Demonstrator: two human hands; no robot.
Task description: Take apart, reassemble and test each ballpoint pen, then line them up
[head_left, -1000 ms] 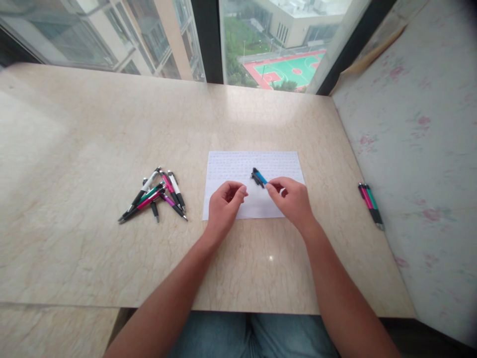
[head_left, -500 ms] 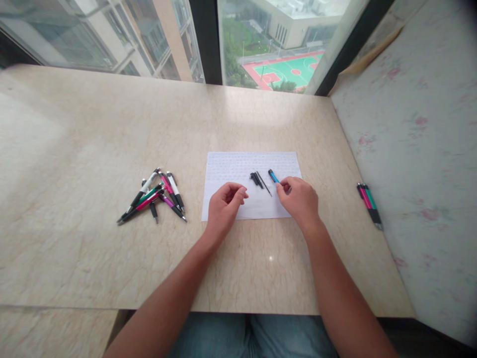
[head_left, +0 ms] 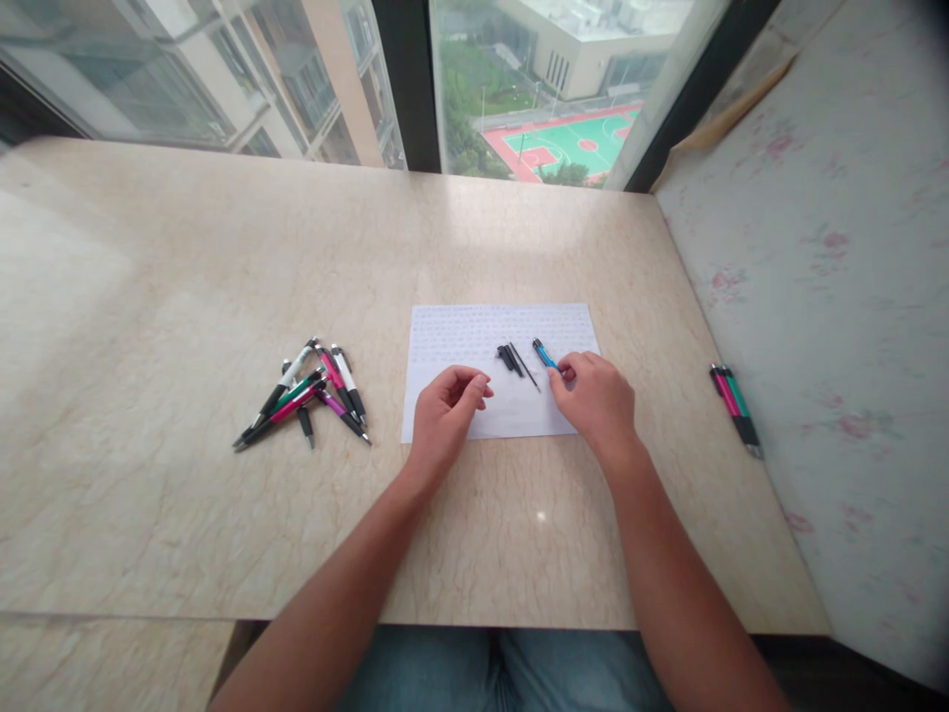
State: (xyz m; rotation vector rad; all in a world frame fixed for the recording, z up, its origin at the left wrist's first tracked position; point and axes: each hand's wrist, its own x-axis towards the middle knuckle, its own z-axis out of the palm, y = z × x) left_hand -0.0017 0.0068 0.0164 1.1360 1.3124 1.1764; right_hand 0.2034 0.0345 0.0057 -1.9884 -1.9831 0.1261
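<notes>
A sheet of paper (head_left: 445, 341) with rows of writing lies on the marble-patterned surface. My right hand (head_left: 595, 396) is at the sheet's right side, thumb and fingers closed on the lower end of a blue pen barrel (head_left: 544, 352). Left of that barrel, a thin black refill (head_left: 525, 366) and short black pen parts (head_left: 507, 359) rest side by side on the paper. My left hand (head_left: 447, 407) hovers over the lower left of the sheet, fingers curled and thumb pressed to the forefinger. Whatever it may pinch is too small to make out.
Several pens (head_left: 301, 396) in white, pink, green and purple lie in a loose pile to the left. A pink pen (head_left: 727, 396) and a green pen (head_left: 736, 394) lie together by the papered wall (head_left: 837, 326) on the right. A window stands behind the ledge.
Hands and pen parts hold almost the same places. The whole view has shifted very slightly.
</notes>
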